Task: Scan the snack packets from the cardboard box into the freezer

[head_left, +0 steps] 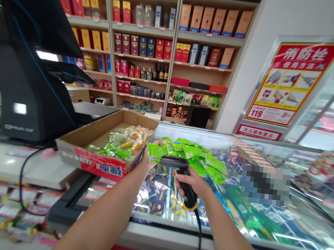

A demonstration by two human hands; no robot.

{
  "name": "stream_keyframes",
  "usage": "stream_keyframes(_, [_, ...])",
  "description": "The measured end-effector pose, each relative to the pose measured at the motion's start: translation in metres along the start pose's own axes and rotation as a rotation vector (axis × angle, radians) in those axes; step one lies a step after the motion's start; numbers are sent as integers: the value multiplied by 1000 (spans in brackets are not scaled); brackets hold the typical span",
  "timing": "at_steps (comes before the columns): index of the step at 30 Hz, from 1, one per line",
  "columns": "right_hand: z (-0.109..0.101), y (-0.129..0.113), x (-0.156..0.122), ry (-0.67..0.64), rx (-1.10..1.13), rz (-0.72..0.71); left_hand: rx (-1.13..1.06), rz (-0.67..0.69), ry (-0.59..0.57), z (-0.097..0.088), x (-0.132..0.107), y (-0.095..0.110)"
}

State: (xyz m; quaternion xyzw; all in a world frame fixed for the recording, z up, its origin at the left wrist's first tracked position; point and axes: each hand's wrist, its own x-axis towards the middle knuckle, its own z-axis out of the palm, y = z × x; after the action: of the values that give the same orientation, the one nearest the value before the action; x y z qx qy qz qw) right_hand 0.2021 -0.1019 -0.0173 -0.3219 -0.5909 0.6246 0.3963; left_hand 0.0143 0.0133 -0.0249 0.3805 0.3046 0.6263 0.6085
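- Left hand (147,160): fingers closed on the edge of a green snack packet (156,153), fingertips (156,143) partly behind it.
- The packet is joined to a loose spill of like green packets (199,157) lying across the freezer's glass top.
- Right hand (189,181): fingers wrapped tight around the grip of a corded barcode scanner (186,186), held tilted with its head just beside the green packet, not touching it as far as this view shows.
- Scanner cable (199,239) hangs down past the freezer's front edge.
- Open cardboard box (77,144) sits just left of the left hand, at the counter's edge, filled with green-and-yellow snack packets (127,142).
- Chest freezer (173,231) lies under both hands, with colourful packaged goods visible through its glass.
- Black point-of-sale terminal (22,78) stands on the white counter (5,159), left of the box.
- Behind: wooden shelves (171,54) of boxed liquor and bottles.
- Right wall: red-and-yellow fire hydrant instruction poster (293,82).
- Pixelated patch (265,185) covers part of the freezer glass.
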Motion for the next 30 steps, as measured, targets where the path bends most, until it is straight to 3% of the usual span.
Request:
stream_keyframes(10, [-2, 2, 1, 12, 37, 26, -492, -131, -83, 6, -6, 3])
stream_keyframes(14, [-3, 4, 5, 100, 43, -15, -540, -113, -89, 12, -5, -1])
stream_keyframes(21, [-23, -21, -9, 383, 59, -90, -350, 17, -122, 39, 9, -17])
stream_keyframes(25, [-51, -38, -33, 552, 9, -103, -110, 101, -145, 76, 22, -31])
stream_keyframes(30, [-78, -39, -64, 674, -40, -102, 238, 156, -238, 126, 28, -59])
